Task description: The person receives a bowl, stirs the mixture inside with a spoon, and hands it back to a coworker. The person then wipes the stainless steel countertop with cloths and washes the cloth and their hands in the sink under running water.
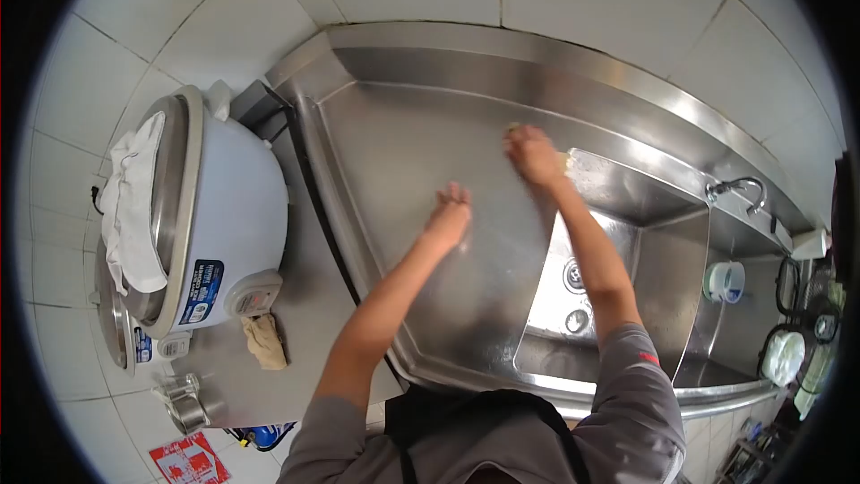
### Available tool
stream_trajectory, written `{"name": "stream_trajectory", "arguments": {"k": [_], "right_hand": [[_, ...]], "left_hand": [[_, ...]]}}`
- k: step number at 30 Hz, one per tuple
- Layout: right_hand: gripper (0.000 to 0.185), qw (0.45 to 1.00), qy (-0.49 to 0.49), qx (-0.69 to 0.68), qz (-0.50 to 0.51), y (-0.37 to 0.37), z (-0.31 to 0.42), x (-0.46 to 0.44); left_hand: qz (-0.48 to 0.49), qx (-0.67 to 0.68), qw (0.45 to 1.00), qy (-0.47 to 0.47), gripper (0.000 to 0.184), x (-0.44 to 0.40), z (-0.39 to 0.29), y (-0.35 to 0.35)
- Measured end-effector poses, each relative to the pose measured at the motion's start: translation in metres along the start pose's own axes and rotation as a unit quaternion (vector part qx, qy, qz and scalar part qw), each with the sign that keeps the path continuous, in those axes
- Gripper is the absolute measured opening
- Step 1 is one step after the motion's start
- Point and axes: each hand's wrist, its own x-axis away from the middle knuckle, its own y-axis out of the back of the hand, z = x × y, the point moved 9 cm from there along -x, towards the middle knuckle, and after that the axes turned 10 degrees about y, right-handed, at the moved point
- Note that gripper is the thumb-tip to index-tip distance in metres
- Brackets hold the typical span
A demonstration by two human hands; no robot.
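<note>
On the steel drainboard (385, 152), close to the sink's upper left corner, my right hand (534, 157) is closed and pressed down. A small yellowish edge of what looks like a sponge (513, 127) shows at its fingertips; the palm hides the rest. My left hand (451, 213) hovers over or rests on the drainboard's middle, fingers loosely curled and a little apart, with nothing visible in them. Beneath my right forearm lies the sink basin (663, 255), its metal drain partly in view. A yellowish patch (564, 161) shows beside my right wrist at the basin rim.
A large rice cooker (242, 206) with a white cloth (134, 206) on its lid stands at left. Near it are a tan cloth (264, 341) and metal cups (186, 410). A faucet (739, 190) and white tub (724, 281) are at right.
</note>
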Motion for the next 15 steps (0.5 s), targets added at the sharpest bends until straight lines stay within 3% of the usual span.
{"name": "stream_trajectory", "arguments": {"k": [2,4,6,8,10,11,13,14,15], "right_hand": [[0.018,0.996,0.036,-0.057,0.058,-0.023,0.046,0.016],[0.019,0.983,0.169,-0.063,0.028,0.003,0.102,0.062],[0.024,0.974,0.223,-0.022,-0.019,0.06,0.123,0.114],[0.026,0.996,0.005,-0.059,0.068,0.057,0.07,0.187],[0.026,0.978,-0.126,-0.021,0.166,0.059,0.029,0.259],[0.024,0.961,-0.213,-0.052,0.171,0.07,0.019,0.278],[0.023,0.955,-0.267,-0.094,0.084,0.103,0.018,0.288],[0.022,0.912,-0.33,-0.241,0.033,0.111,0.021,0.29],[0.02,0.882,-0.358,-0.302,0.041,0.122,0.027,0.286]], "left_hand": [[0.008,0.104,0.992,-0.072,0.036,0.031,-0.056,0.013],[0.18,0.253,0.947,-0.079,0.027,0.064,-0.089,0.028],[0.19,0.234,0.946,-0.12,0.029,0.101,-0.106,0.041],[0.279,0.28,0.907,-0.143,0.031,0.129,-0.12,0.035],[0.352,0.33,0.855,-0.191,0.037,0.146,-0.143,0.027],[0.324,0.353,0.856,-0.197,0.041,0.141,-0.154,0.022],[0.263,0.4,0.852,-0.212,0.048,0.123,-0.185,0.01],[0.226,0.445,0.848,-0.177,0.057,0.113,-0.198,0.01],[0.16,0.448,0.861,-0.179,0.06,0.109,-0.216,0.02]]}}
